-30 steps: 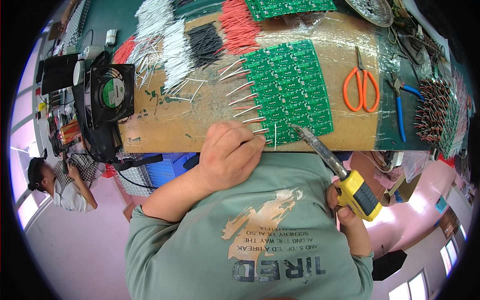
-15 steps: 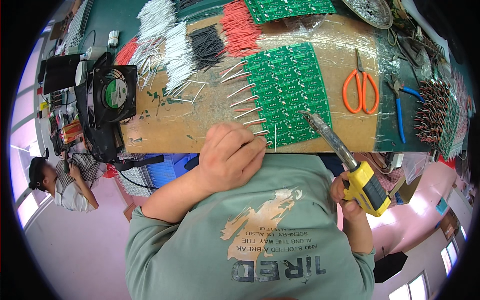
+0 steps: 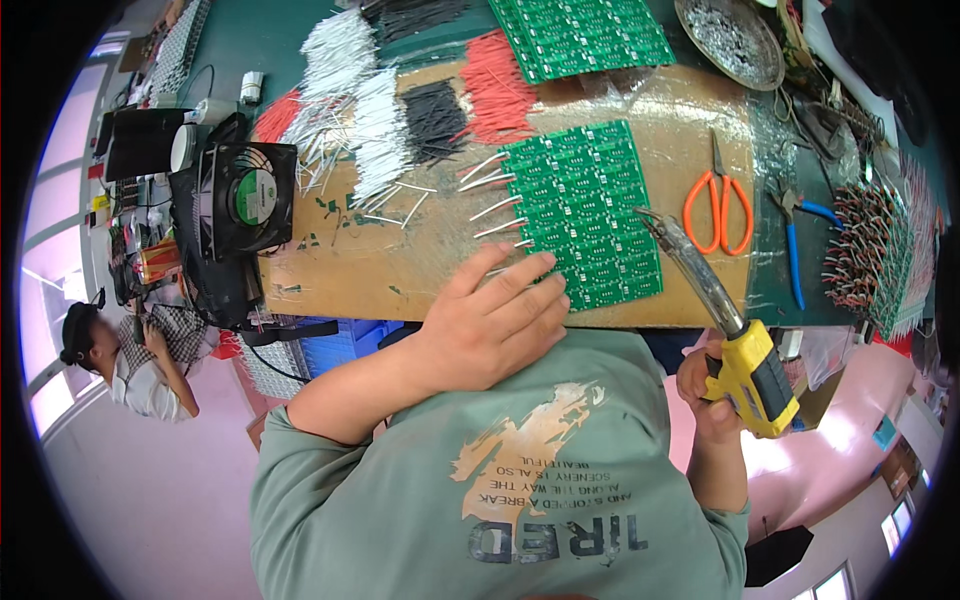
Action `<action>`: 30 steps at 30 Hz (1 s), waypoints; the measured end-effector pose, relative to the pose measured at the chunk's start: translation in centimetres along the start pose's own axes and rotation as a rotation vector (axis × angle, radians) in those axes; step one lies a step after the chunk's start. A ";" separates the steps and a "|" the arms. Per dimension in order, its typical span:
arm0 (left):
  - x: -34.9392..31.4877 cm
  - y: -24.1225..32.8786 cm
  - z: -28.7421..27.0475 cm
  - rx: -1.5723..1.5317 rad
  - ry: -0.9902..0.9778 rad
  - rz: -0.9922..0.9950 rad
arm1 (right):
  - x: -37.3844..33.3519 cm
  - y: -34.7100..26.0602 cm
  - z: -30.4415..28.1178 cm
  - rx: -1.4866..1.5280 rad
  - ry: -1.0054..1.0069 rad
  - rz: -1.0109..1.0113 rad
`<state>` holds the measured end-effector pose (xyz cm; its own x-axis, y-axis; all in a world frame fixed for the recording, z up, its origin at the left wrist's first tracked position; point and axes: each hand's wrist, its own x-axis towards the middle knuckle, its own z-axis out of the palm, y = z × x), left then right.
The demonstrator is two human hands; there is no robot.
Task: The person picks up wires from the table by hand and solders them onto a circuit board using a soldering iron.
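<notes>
My left hand (image 3: 495, 320) rests palm down at the near-left edge of a green circuit board panel (image 3: 590, 215). Its fingers are stretched out over the board's corner; the thumb is hidden. Short white and red wires (image 3: 492, 212) stick out from the panel's left side, some partly covered by the hand. My right hand (image 3: 708, 395) grips a yellow and black soldering gun (image 3: 757, 385) by its handle. The gun's metal barrel points up and left, with its tip near the board's right edge.
Piles of white wires (image 3: 380, 130), black wires (image 3: 433, 120) and red wires (image 3: 497, 85) lie beyond the panel. Orange scissors (image 3: 718, 205) and blue-handled cutters (image 3: 793, 235) sit to the right. A black fan (image 3: 245, 200) stands left. Another person (image 3: 145, 355) works at far left.
My left hand has gone from bent, pinching fingers to stretched fingers over the board's corner. The loose white wire on the board there is no longer visible. The gun has shifted slightly right.
</notes>
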<state>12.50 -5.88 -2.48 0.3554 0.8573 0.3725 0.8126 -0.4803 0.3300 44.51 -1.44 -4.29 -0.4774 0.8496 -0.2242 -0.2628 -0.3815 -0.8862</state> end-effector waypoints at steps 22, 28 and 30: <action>0.6 -11.1 -7.6 0.470 -0.012 -0.522 | 7.7 -1.2 -0.8 0.176 -0.022 -0.154; 2.6 -11.7 -7.2 0.420 0.022 -0.516 | 8.1 -1.1 -0.7 0.159 -0.034 -0.163; 3.7 -12.3 -6.8 0.403 0.038 -0.496 | 8.1 -1.1 -0.7 0.142 -0.030 -0.168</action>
<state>0.67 1.97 0.70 -0.1180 0.9492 0.2917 0.9888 0.0855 0.1220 41.54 6.09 -5.38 -0.4411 0.8952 -0.0637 -0.4555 -0.2845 -0.8436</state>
